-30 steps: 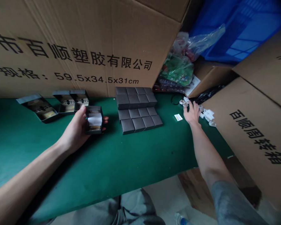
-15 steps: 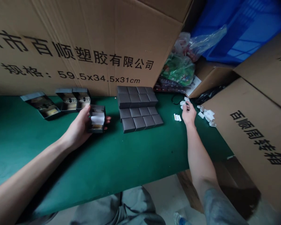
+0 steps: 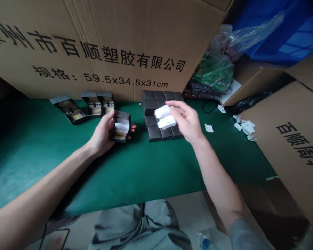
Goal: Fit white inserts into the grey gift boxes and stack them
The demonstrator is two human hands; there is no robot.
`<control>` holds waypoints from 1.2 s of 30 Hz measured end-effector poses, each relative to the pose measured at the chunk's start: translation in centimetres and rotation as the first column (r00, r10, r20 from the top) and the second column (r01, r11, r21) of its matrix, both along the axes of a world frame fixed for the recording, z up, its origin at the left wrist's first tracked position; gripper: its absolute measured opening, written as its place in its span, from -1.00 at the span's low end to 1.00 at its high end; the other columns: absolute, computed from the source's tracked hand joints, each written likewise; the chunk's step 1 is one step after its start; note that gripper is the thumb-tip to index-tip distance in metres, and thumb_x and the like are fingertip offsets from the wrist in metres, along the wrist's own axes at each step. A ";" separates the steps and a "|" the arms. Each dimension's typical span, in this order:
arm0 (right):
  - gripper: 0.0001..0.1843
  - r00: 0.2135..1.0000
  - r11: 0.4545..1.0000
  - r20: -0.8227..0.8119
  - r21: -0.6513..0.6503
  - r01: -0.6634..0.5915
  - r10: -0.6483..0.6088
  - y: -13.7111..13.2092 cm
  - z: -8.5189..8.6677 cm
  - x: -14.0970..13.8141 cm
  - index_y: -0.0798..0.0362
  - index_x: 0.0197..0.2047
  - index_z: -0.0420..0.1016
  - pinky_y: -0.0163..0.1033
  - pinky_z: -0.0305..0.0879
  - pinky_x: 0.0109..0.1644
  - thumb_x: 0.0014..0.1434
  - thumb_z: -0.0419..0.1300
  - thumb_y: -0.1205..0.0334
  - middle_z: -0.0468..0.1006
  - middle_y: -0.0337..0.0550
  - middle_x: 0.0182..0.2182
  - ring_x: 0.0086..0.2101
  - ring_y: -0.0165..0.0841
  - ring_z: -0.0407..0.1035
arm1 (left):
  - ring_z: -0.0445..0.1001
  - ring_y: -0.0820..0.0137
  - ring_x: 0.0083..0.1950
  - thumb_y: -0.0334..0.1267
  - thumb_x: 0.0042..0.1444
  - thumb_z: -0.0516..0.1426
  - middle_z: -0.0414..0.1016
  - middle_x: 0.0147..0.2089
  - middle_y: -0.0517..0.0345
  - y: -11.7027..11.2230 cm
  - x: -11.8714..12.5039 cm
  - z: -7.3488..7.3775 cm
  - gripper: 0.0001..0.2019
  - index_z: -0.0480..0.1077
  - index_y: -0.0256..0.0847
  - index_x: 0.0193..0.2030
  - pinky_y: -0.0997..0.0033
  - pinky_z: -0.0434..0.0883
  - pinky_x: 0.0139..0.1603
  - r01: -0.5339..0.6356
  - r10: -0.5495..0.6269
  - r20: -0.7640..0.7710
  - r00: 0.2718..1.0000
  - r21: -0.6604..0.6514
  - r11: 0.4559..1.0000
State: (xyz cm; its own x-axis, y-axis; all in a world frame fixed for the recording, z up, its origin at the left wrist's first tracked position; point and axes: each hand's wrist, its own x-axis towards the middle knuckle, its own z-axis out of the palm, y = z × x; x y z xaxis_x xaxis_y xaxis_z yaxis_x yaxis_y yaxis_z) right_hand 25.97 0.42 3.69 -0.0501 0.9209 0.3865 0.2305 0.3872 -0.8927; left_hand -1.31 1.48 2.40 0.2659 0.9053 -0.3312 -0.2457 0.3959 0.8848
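A big cardboard carton [image 3: 120,45] stands along the back of the green-topped table [image 3: 41,173], printed in black Chinese characters with the size 59.5x34.5x31cm. Another carton [image 3: 289,146], also lettered in black, leans in at the right, and a flap of a third carton [image 3: 258,81] sticks out behind it. Up in the corner sits a blue plastic crate [image 3: 281,31], with a clear plastic bag [image 3: 253,34] and a green packet [image 3: 215,71] bundled below. A black cable [image 3: 208,108] loops on the table, and a plastic water bottle [image 3: 205,241] with a blue cap lies on the floor.
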 end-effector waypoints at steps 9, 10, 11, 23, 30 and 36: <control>-0.64 0.994 0.992 0.006 -0.071 -0.108 0.109 -3.8 -3.0 -6.9 -0.01 0.13 0.59 -0.34 0.53 -0.30 0.41 0.22 -0.02 0.74 -0.16 -0.18 -0.28 -0.37 0.62 | 0.68 0.00 -0.02 0.12 0.37 -0.07 0.71 -0.19 -0.09 0.4 -0.1 -0.9 -0.46 0.53 -0.28 0.04 0.15 0.63 -0.07 -0.049 0.045 0.065 0.997 0.063 0.997; -0.66 0.985 0.984 0.053 -0.086 -0.157 0.162 -4.1 -3.1 -7.1 0.00 0.11 0.61 -0.36 0.49 -0.34 0.42 0.21 0.00 0.74 -0.17 -0.19 -0.32 -0.40 0.60 | 0.68 0.01 -0.05 0.13 0.35 -0.06 0.70 -0.21 -0.09 0.4 -0.1 -0.9 -0.46 0.54 -0.27 0.00 0.18 0.63 -0.12 -0.078 0.075 0.053 0.996 0.067 0.995; -0.68 0.968 0.971 0.111 -0.105 -0.213 0.224 -4.4 -3.1 -7.2 0.00 0.08 0.63 -0.37 0.47 -0.36 0.43 0.20 0.02 0.74 -0.19 -0.21 -0.35 -0.42 0.58 | 0.68 0.02 -0.08 0.14 0.34 -0.04 0.70 -0.23 -0.10 0.5 -0.1 -0.9 -0.47 0.55 -0.26 -0.04 0.21 0.62 -0.18 -0.100 0.097 0.040 0.994 0.069 0.993; -0.56 0.625 0.971 0.780 0.143 -0.194 0.010 -6.4 -4.0 -8.4 -0.01 0.26 0.54 -0.30 0.45 -0.27 0.49 0.10 -0.04 0.69 -0.06 0.02 -0.21 -0.30 0.64 | 0.67 0.12 -0.18 0.19 0.31 0.01 0.68 -0.26 -0.06 0.6 -0.4 -1.2 -0.49 0.52 -0.23 -0.14 0.31 0.57 -0.31 -0.096 0.095 0.025 0.995 0.038 0.995; -0.47 0.546 0.936 0.831 0.269 -0.228 -0.106 -7.5 -4.5 -9.0 0.01 -0.15 0.60 -0.27 0.22 -0.43 0.35 0.19 -0.33 0.59 -0.13 -0.34 -0.40 -0.35 0.48 | 0.67 0.19 -0.23 0.19 0.32 0.01 0.69 -0.23 -0.07 0.6 -0.5 -1.2 -0.51 0.51 -0.23 -0.12 0.36 0.55 -0.37 -0.085 0.083 0.059 0.995 0.038 0.996; -0.72 0.555 0.842 0.831 0.278 -0.462 0.030 -7.3 -4.2 -9.4 0.04 0.01 0.58 -0.13 0.51 -0.08 0.49 0.12 0.07 0.66 -0.05 0.00 -0.11 -0.21 0.48 | 0.66 0.23 -0.21 0.15 0.38 -0.02 0.71 -0.24 -0.02 0.5 -0.7 -0.9 -0.53 0.49 -0.21 -0.12 0.39 0.56 -0.34 -0.055 0.053 0.087 0.995 0.019 0.998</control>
